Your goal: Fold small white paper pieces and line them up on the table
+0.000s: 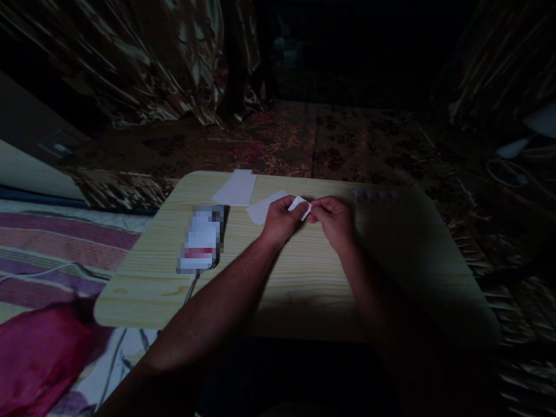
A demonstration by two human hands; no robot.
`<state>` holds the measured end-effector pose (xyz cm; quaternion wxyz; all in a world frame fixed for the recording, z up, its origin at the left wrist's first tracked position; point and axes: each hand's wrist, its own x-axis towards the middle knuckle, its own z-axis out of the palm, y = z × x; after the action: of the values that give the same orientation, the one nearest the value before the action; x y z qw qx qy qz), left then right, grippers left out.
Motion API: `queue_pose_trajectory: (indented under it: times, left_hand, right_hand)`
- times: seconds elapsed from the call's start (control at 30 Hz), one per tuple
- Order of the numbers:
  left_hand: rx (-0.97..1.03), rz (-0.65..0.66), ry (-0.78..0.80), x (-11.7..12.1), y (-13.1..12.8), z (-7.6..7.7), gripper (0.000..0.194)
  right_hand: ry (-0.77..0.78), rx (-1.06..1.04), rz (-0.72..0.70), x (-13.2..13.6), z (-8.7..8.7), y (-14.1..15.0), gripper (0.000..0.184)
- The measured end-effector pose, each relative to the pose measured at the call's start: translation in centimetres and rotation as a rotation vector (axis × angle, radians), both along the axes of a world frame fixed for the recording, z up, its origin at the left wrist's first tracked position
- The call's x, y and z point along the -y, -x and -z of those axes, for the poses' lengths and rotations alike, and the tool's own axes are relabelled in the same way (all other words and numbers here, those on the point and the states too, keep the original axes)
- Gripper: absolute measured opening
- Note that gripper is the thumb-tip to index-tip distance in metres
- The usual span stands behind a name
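Observation:
A small folded piece of white paper [299,204] is pinched in my left hand [280,220], with the thumb lying on top of it. At the paper's right edge, the closed fingertips of my right hand [333,219] meet it; exactly how they grip is hard to see in the dim light. Just left of my left hand, loose white paper sheets [263,209] lie on the wooden table [304,278]. Farther back and left is another stack of white paper [238,188]. Several small folded pieces [377,194] sit in a row in shadow beyond my right hand.
A phone [202,237] with a blurred screen lies on the table's left side, a cable [191,286] running from its lower end. Left of the table are a striped bedspread [65,231] and a pink cloth or bag [43,353]. Patterned fabric [278,136] lies beyond the far edge.

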<state>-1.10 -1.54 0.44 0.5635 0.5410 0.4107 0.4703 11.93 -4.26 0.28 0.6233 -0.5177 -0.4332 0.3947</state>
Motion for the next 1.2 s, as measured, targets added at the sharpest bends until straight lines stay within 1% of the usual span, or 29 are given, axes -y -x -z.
queue_pose_trajectory:
  times: [0.23, 0.4, 0.6, 0.8, 1.07, 1.2]
  left_hand:
    - [0.028, -0.039, 0.003, 0.16, -0.28, -0.07, 0.031]
    - [0.045, -0.028, 0.011, 0.27, -0.36, -0.04, 0.031]
    - [0.068, -0.049, 0.024, 0.49, -0.55, 0.02, 0.032]
    - [0.05, -0.08, 0.016, 0.66, -0.78, 0.2, 0.03]
    - [0.038, -0.08, 0.021, 0.88, -0.82, -0.18, 0.029]
    - [-0.004, -0.084, -0.007, 0.93, -0.81, -0.26, 0.028]
  right_hand:
    - [0.004, -0.026, -0.019, 0.06, -0.09, 0.16, 0.019]
    - [-0.015, -0.036, -0.02, 0.06, -0.01, 0.22, 0.017]
    - [-0.015, -0.024, 0.009, 0.2, -0.11, 0.46, 0.016]
    - [-0.006, -0.018, 0.032, 0.18, -0.15, 0.55, 0.014]
    - [0.047, 0.009, 0.036, 0.07, -0.01, 0.51, 0.013]
    - [0.05, 0.013, 0.034, 0.13, -0.21, 0.47, 0.012]
